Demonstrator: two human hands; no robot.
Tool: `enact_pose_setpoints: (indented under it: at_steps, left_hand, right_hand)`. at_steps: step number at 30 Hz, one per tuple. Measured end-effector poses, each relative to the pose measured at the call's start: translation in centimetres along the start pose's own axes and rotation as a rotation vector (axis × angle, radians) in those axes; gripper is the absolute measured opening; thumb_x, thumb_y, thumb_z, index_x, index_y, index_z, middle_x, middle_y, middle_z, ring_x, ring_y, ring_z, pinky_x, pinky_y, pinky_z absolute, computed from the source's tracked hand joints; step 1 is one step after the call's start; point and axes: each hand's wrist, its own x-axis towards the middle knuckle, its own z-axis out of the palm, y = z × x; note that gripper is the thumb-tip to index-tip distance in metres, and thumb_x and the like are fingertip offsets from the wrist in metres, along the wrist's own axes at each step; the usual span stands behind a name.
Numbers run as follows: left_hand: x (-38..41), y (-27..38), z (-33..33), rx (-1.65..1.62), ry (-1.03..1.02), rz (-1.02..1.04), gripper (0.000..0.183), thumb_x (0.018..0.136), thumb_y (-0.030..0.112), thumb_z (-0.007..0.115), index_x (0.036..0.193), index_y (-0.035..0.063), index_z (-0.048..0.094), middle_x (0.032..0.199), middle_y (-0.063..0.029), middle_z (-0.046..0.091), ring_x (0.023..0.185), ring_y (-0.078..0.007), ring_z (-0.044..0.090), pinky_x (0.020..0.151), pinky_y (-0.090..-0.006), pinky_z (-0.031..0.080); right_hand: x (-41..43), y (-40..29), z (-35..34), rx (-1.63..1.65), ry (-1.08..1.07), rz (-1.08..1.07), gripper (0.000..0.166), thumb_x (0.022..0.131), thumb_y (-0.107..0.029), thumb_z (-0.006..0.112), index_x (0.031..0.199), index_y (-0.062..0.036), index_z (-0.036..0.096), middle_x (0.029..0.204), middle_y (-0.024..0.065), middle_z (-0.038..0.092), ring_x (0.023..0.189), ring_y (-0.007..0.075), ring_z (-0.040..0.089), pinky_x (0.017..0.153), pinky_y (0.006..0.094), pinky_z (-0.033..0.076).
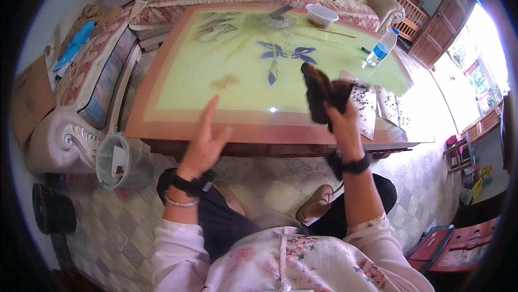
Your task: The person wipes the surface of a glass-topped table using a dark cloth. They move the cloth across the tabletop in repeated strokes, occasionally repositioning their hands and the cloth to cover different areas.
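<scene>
My right hand [344, 122] grips a dark, crumpled cloth [319, 93], raised over the near right part of a low table [186, 89]. The tabletop is yellow-green with a reddish border and a printed flower-and-butterfly picture. My left hand [206, 142] hangs over the table's near edge, fingers apart, holding nothing. Just beyond its fingertips is a brownish mark [225, 82] on the tabletop; I cannot tell whether it is printed or a stain. Behind my right hand lie pale sheets [364, 105] covered with dark specks, partly hidden by the hand and cloth.
A water bottle [382, 49] with a blue cap stands at the table's right. A round plastic tub [321, 14], a chopstick-like stick [336, 33] and a clear container [280, 20] lie along the far side. A lined waste bin [115, 162] stands left, beside the sofa [64, 142].
</scene>
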Motion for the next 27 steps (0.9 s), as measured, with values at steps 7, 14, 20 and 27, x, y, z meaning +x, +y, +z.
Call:
enact_pose_setpoints:
  at_steps: [7, 14, 20, 27]
  left_hand:
    - [-0.1, -6.8, -10.5, 0.719, 0.082, -0.182, 0.062, 0.087, 0.026, 0.063, 0.139, 0.0025, 0.039, 0.14, -0.0226, 0.042, 0.135, -0.0381, 0.033, 0.11, -0.0431, 0.029]
    - [0.8, -9.3, -12.2, 0.89, 0.078, -0.31, 0.064, 0.087, 0.035, 0.063, 0.142, 0.0116, 0.039, 0.15, -0.021, 0.03, 0.14, -0.0418, 0.022, 0.112, -0.0559, 0.019]
    - [0.6, -6.0, -8.2, 1.014, -0.116, -0.373, 0.074, 0.081, 0.044, 0.069, 0.144, 0.0183, 0.039, 0.155, -0.0195, 0.02, 0.143, -0.0407, 0.016, 0.112, -0.0595, 0.015]
    - [0.9, -3.0, -10.4, 0.895, -0.235, -0.312, 0.068, 0.077, 0.031, 0.073, 0.137, 0.0102, 0.048, 0.151, -0.02, 0.03, 0.141, -0.0351, 0.027, 0.113, -0.0454, 0.026]
  right_hand:
    - [7.1, 6.4, 7.3, -1.066, -0.246, -0.164, 0.063, 0.081, -0.058, 0.058, 0.128, -0.0173, 0.058, 0.135, 0.0144, 0.052, 0.129, 0.0471, 0.035, 0.099, 0.0611, 0.032]
    - [-0.4, 0.0, 19.1, -0.847, -0.75, -0.76, 0.037, 0.088, -0.03, 0.055, 0.124, -0.0407, 0.059, 0.142, 0.005, 0.043, 0.125, 0.034, 0.043, 0.094, 0.0543, 0.042]
    - [10.2, 2.0, 12.9, -1.092, -0.681, -0.386, 0.046, 0.084, -0.025, 0.06, 0.128, -0.0345, 0.053, 0.134, 0.0101, 0.051, 0.112, 0.0337, 0.057, 0.085, 0.0465, 0.051]
    - [22.1, 10.5, 1.8, -1.339, -0.51, -0.039, 0.042, 0.088, -0.024, 0.049, 0.13, -0.0225, 0.056, 0.132, 0.0089, 0.057, 0.119, 0.0291, 0.056, 0.099, 0.0417, 0.045]
